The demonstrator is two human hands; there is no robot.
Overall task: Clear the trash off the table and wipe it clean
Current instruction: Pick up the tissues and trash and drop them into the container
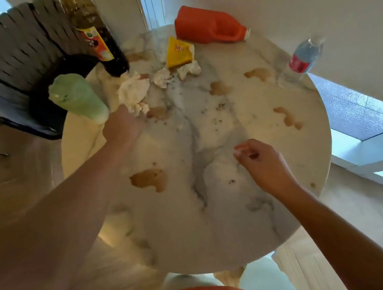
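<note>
Table (288, 217) of round marble carries nearly all its mess, so the job looks barely begun. Orange jug (209, 28) lies tipped at twelve o'clock, dark bottle (102, 45) at eleven, green bottle (78, 99) at ten, water bottle (301, 62) at two. Yellow wrapper (178, 54) and crumpled tissues (134, 91) sit toward eleven – brown spills (149, 180) spot the top, unwiped. Left hand (122, 128) reaches at the tissues, grip blurred – cannot tell. Right hand (262, 161), near centre, pinches a small scrap
</note>
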